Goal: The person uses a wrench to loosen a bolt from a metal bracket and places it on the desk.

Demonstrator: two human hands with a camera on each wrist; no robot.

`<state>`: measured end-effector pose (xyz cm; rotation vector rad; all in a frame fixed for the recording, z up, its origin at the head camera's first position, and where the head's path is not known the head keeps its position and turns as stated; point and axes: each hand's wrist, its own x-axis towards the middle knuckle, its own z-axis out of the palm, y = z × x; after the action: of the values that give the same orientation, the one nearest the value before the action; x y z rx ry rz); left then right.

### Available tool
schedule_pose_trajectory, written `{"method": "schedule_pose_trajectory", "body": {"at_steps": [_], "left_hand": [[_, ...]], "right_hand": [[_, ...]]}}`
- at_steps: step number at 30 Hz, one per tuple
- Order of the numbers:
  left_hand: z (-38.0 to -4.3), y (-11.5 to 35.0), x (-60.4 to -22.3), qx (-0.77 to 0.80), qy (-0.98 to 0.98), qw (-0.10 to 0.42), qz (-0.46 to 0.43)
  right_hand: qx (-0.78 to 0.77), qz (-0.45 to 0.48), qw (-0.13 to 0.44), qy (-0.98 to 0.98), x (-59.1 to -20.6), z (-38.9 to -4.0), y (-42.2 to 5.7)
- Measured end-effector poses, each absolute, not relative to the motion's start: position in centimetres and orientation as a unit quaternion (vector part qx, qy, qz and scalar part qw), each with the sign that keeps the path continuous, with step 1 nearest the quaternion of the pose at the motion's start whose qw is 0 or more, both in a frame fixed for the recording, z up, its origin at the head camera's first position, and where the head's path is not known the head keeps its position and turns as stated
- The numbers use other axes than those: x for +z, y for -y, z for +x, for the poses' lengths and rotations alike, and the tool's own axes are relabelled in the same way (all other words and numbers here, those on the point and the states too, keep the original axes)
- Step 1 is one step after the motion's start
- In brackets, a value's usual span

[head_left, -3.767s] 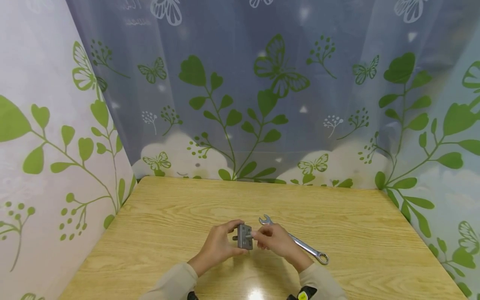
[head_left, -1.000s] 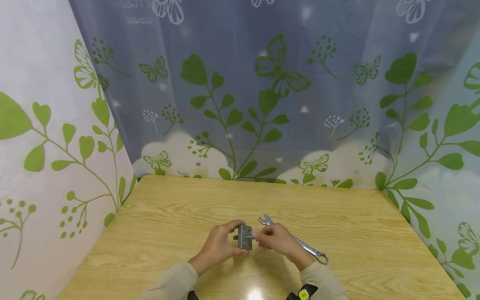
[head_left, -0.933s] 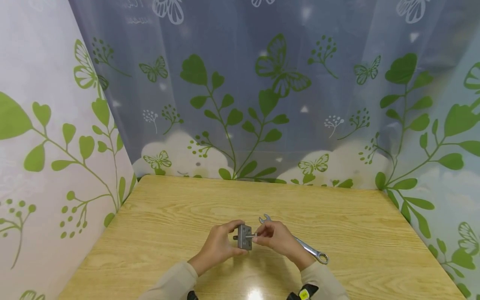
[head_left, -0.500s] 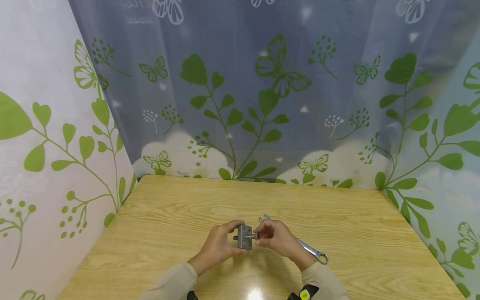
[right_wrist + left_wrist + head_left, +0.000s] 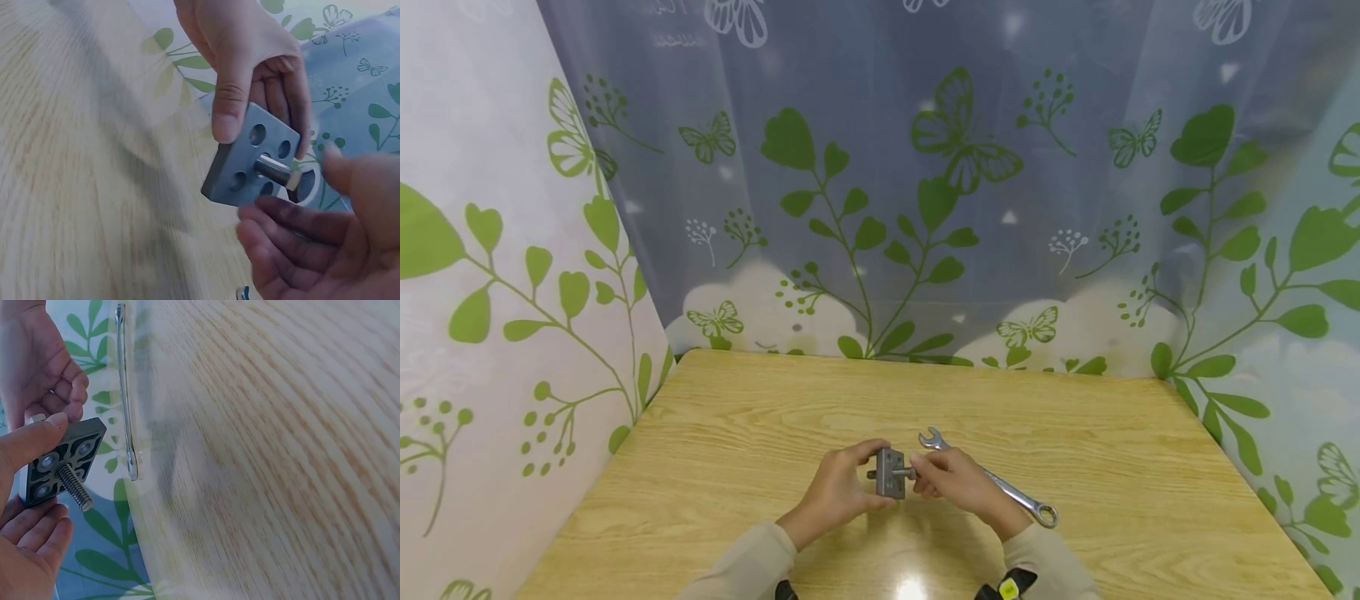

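Note:
In the head view my left hand (image 5: 837, 487) grips a square grey metal plate (image 5: 891, 473) by its edges, thumb opposite the fingers. The right wrist view shows several round holes in the plate's face. A hex bolt (image 5: 275, 171) runs through the plate's middle, its head standing off the face. From the back, in the left wrist view, the bolt's threaded end (image 5: 76, 489) sticks out. My right hand (image 5: 958, 483) is at the bolt head; in the right wrist view its thumb is apart from the head and its loosely bent fingers lie just below it.
A combination wrench (image 5: 1022, 500) lies slantwise on the wooden table (image 5: 760, 400), partly hidden behind the right hand. Printed curtains (image 5: 865, 167) with leaves and butterflies stand around the table's back and sides.
My right fingers have shifted around the bolt head, spreading from it and coming back, with the wrench's open end uncovered again. The left hand and plate stay in place.

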<state>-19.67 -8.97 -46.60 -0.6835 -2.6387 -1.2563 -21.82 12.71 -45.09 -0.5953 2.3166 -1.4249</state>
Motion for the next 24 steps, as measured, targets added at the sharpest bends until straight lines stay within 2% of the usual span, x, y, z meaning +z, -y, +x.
{"method": "schedule_pose_trajectory", "body": {"at_steps": [9,13,20,24], "left_hand": [[-19.65,8.87,-46.39,-0.416,0.879,0.068,-0.222],[-19.65,8.9,-46.36,-0.418,0.879,0.063,-0.223],[-19.6,8.94,-46.6,-0.413,0.881,0.063,-0.223],[-19.62,8.87,-46.55,-0.412,0.882,0.068,-0.221]], "right_hand": [[-0.525,-0.154,0.163,-0.821,-45.1,-21.65,-12.16],[-0.514,-0.17,0.15,-0.827,-45.09,-21.71,-12.19],[-0.486,-0.242,0.094,-0.834,-45.18,-21.73,-12.35],[-0.495,-0.249,0.089,-0.828,-45.17,-21.67,-12.36]]}}
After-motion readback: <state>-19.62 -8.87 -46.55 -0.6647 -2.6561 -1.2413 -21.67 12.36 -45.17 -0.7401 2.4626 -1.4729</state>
